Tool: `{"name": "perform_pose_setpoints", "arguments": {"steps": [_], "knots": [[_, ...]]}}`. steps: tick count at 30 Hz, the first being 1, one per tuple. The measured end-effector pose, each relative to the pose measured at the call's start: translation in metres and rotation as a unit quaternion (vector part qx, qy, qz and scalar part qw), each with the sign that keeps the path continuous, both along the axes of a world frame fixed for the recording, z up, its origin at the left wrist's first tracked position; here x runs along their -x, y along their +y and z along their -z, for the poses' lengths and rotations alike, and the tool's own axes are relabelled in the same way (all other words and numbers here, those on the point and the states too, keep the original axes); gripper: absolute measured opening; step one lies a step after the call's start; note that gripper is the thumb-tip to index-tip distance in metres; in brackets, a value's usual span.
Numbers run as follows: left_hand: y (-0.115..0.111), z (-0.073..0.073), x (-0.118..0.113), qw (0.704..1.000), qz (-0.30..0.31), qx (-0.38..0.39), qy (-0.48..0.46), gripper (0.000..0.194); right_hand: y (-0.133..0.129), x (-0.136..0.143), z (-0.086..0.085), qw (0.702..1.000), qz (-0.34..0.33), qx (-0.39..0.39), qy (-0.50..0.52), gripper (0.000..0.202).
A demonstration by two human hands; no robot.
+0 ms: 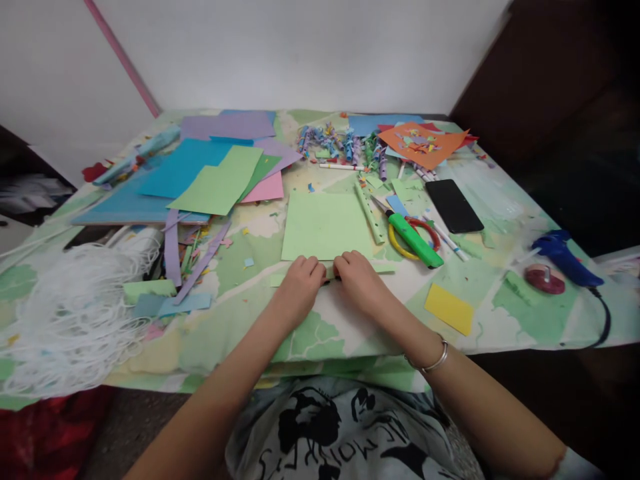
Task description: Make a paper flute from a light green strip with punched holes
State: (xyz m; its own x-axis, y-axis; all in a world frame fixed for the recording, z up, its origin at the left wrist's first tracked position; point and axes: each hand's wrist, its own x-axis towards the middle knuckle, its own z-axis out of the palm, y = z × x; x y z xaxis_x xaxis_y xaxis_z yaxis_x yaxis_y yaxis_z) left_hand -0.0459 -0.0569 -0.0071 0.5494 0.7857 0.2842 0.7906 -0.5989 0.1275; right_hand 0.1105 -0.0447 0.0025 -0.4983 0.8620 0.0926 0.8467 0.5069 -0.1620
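Note:
A light green paper sheet (pixel 325 223) lies flat in the middle of the table. Along its near edge, my left hand (pixel 306 283) and my right hand (pixel 357 277) are close together with fingers curled and thumbs facing each other. Both pinch light green paper there. A narrow light green strip (pixel 385 268) shows on either side of my hands; whether it joins the sheet is hidden. Right of the sheet lie a rolled green paper tube (pixel 369 215), a green cutter (pixel 414 239) and scissors with red and yellow handles (pixel 400 244).
Coloured papers (pixel 220 177) overlap at the back left. White cord (pixel 75 320) is heaped at the left front. A black phone (pixel 454 205), a yellow card (pixel 449 308) and a blue glue gun (pixel 567 257) lie at right. Curled paper pieces (pixel 345 147) line the back.

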Motion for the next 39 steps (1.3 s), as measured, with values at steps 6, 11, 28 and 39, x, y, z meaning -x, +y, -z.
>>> {"name": "perform_pose_setpoints", "arguments": {"steps": [6,11,28,39], "knots": [[0.008,0.003,-0.006,0.998,-0.006,-0.001,0.057,0.024,0.004,0.0,-0.002,1.0,-0.004,0.007,-0.002,0.021],[0.012,0.005,0.004,1.0,0.0,0.024,0.014,0.017,0.002,0.006,-0.002,1.0,-0.011,0.003,0.0,0.02],[0.011,-0.004,0.019,0.997,-0.004,0.079,0.025,0.022,0.0,0.016,-0.003,1.0,-0.026,-0.004,0.008,0.02],[-0.001,-0.007,0.02,0.998,0.043,0.021,0.033,0.014,0.006,0.009,-0.001,0.999,-0.042,0.014,0.012,0.025]]}}
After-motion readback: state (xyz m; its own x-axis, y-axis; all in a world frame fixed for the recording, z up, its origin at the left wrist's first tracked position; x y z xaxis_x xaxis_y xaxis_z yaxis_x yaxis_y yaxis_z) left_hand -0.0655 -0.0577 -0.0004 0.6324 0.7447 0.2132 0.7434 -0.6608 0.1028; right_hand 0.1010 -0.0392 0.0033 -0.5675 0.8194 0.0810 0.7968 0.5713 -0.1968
